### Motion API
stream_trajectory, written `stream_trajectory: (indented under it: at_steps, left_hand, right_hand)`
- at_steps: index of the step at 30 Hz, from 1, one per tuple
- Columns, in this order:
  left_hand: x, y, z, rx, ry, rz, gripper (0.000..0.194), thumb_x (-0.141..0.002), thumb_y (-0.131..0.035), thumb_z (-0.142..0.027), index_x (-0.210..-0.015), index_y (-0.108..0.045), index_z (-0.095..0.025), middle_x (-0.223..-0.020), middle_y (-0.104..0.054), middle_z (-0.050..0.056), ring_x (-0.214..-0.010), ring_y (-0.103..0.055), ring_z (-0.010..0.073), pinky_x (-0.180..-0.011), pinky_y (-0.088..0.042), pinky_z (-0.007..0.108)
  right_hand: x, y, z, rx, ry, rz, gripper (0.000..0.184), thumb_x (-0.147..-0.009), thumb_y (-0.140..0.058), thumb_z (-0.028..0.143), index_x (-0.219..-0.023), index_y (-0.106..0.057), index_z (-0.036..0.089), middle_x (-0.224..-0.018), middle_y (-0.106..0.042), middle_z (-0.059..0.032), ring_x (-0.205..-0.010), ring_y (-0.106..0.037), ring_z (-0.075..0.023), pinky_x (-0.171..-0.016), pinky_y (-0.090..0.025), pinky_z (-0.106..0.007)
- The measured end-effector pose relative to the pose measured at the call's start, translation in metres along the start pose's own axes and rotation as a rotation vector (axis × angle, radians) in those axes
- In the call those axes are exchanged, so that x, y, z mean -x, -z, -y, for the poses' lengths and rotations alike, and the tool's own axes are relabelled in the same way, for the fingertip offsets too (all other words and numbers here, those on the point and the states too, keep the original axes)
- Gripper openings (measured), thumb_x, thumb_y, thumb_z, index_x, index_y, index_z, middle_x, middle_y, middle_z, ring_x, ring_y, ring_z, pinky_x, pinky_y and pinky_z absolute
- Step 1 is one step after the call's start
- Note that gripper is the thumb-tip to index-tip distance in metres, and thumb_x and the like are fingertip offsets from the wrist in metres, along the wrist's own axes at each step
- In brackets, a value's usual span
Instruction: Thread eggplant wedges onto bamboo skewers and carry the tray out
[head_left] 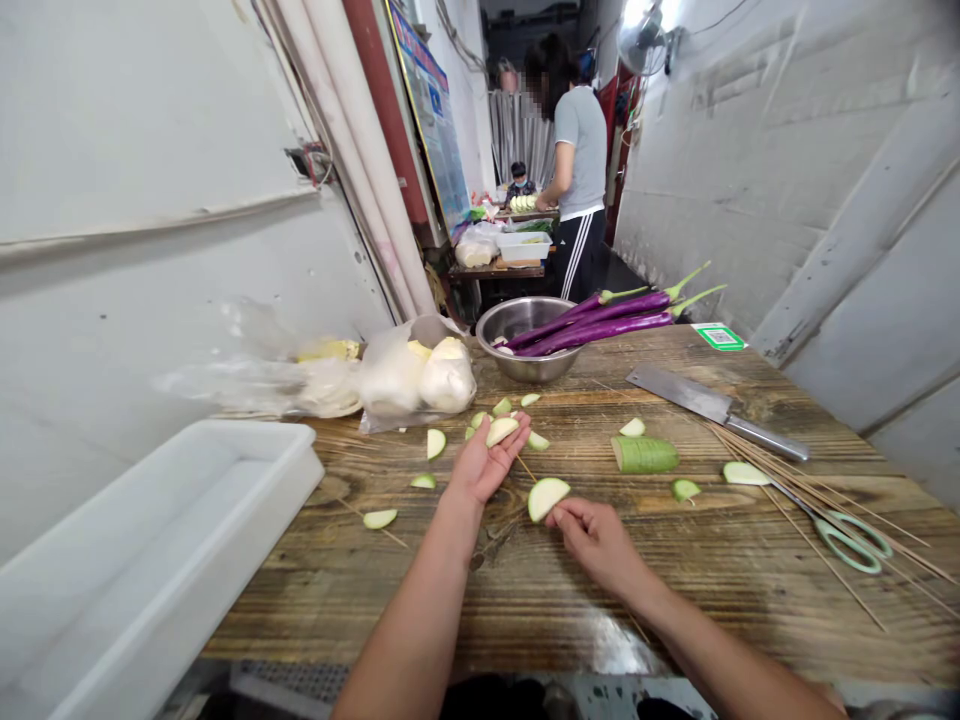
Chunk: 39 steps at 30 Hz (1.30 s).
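Observation:
My left hand [486, 465] is palm up, with a pale half-round zucchini slice [501, 431] held at its fingers. My right hand [592, 540] is closed in a pinch at the lower edge of another half-round slice [547, 497]. A thin bamboo skewer [527, 468] runs from that slice toward my left palm; its other end seems to pass under my right hand. Loose slices lie around my left hand, among them one slice [436, 443] and another slice [380, 519]. To the right rests a cut zucchini piece [646, 455].
A cleaver [690, 395], skewers [825, 500] and green-handled scissors [855, 540] lie at right on the wooden table [720, 590]. A steel bowl [532, 368] holds purple eggplants [600, 325]. Bagged white vegetables [420, 375] and a white tray [292, 450] are left. A person [581, 150] stands behind.

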<state>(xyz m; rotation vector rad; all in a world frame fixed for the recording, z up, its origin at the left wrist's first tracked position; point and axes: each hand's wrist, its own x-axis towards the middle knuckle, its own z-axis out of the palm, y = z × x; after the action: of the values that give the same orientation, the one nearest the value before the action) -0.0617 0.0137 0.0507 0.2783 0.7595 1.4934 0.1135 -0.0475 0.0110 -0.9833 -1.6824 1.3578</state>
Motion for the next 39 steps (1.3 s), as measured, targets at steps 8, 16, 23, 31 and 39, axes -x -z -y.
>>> stream_trajectory:
  at_steps: [8,16,23,31,39]
  left_hand:
    - [0.000,0.000,0.001,-0.012,-0.004,0.010,0.032,-0.090,-0.039,-0.025,-0.106,-0.056,-0.002,-0.107,-0.062,0.024,-0.109,-0.055,0.0281,-0.090,-0.049,0.040]
    - [0.000,0.000,0.002,-0.046,-0.019,0.013,0.032,-0.090,-0.039,-0.025,-0.103,-0.057,-0.002,-0.106,-0.062,0.023,-0.108,-0.056,0.0274,-0.091,-0.048,0.039]
    - [0.001,-0.003,0.004,-0.047,-0.034,-0.008,0.033,-0.090,-0.039,-0.026,-0.100,-0.057,0.000,-0.104,-0.062,0.025,-0.106,-0.057,0.0292,-0.090,-0.049,0.041]
    - [0.002,-0.003,0.006,-0.089,-0.036,-0.007,0.031,-0.089,-0.040,-0.026,-0.096,-0.059,-0.003,-0.100,-0.064,0.022,-0.102,-0.060,0.0271,-0.090,-0.047,0.041]
    - [0.005,-0.007,0.011,-0.098,-0.043,-0.011,0.028,-0.088,-0.041,-0.026,-0.092,-0.060,-0.007,-0.093,-0.066,0.018,-0.098,-0.062,0.0235,-0.091,-0.046,0.041]
  right_hand:
    - [0.000,0.001,0.004,0.003,0.005,-0.018,0.030,-0.079,-0.040,0.035,-0.066,-0.058,0.016,-0.050,-0.044,0.0035,-0.049,-0.038,-0.0103,-0.050,-0.030,-0.022]
    - [-0.001,0.000,0.002,-0.004,0.002,-0.026,0.030,-0.079,-0.041,0.035,-0.066,-0.059,0.016,-0.047,-0.042,0.0042,-0.047,-0.037,-0.0100,-0.048,-0.029,-0.022]
    - [0.000,0.000,0.001,0.021,0.018,-0.017,0.030,-0.080,-0.039,0.034,-0.067,-0.059,0.016,-0.047,-0.040,0.0045,-0.047,-0.035,-0.0101,-0.048,-0.029,-0.021]
    - [-0.001,-0.001,-0.002,0.052,0.052,-0.048,0.029,-0.080,-0.039,0.030,-0.066,-0.060,0.015,-0.052,-0.049,0.0024,-0.050,-0.040,-0.0102,-0.050,-0.031,-0.021]
    - [-0.001,-0.002,-0.003,0.065,0.043,-0.073,0.030,-0.080,-0.040,0.030,-0.067,-0.062,0.016,-0.052,-0.051,0.0020,-0.048,-0.041,-0.0107,-0.049,-0.031,-0.021]
